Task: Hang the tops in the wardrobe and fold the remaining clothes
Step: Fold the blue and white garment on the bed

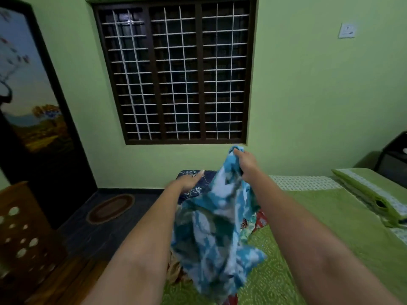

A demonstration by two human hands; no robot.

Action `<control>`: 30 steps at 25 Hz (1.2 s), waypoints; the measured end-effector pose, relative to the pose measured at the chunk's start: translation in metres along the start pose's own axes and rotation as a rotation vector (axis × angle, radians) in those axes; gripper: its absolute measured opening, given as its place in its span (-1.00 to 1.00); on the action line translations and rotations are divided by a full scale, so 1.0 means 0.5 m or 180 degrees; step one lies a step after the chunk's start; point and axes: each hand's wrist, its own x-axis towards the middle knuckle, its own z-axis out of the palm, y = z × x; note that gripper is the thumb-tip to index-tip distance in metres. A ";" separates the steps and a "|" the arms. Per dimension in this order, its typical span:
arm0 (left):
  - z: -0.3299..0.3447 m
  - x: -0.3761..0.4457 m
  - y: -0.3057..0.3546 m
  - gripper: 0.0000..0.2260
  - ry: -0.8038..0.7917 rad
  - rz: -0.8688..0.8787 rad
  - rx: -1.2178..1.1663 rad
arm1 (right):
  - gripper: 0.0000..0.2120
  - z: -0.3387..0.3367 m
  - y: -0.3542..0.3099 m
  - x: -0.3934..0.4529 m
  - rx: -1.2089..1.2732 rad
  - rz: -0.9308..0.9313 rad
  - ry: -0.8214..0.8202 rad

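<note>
Right hand grips blue-white garment — crumpled, hanging.

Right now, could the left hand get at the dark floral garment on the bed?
Probably yes. The left hand hovers open right over the dark floral garment, nothing between them; the blue patterned garment hangs from the right hand, just beside.
</note>
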 end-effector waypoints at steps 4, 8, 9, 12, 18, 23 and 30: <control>0.071 0.006 0.064 -0.06 0.0161 0.0667 -0.1708 | -0.91 0.031 -0.017 0.033 0.0344 0.0173 0.0076; 0.102 0.012 0.060 -0.60 0.0328 0.1026 -0.1217 | -0.91 0.038 -0.017 0.024 0.0929 0.0300 -0.0334; 0.098 0.024 0.055 -0.78 0.0431 0.0860 -0.1570 | -0.88 0.031 -0.011 0.016 0.0765 0.0169 -0.0591; 0.078 0.022 0.063 -0.80 0.0179 0.0470 -0.2611 | -0.76 -0.002 0.043 -0.007 -0.0748 -0.0261 -0.1242; 0.064 0.036 0.040 -0.49 -0.0123 0.0039 -0.2901 | -0.75 -0.037 0.161 0.013 -0.2353 -0.0490 -0.0918; 0.021 0.091 -0.117 -0.45 0.1201 -0.0476 -0.2171 | -0.73 -0.133 0.212 0.025 -0.1727 -0.0197 0.0808; -0.036 0.077 -0.225 -0.50 0.1337 -0.0901 -0.1658 | -0.63 -0.195 0.228 0.003 -0.1865 0.0409 0.1152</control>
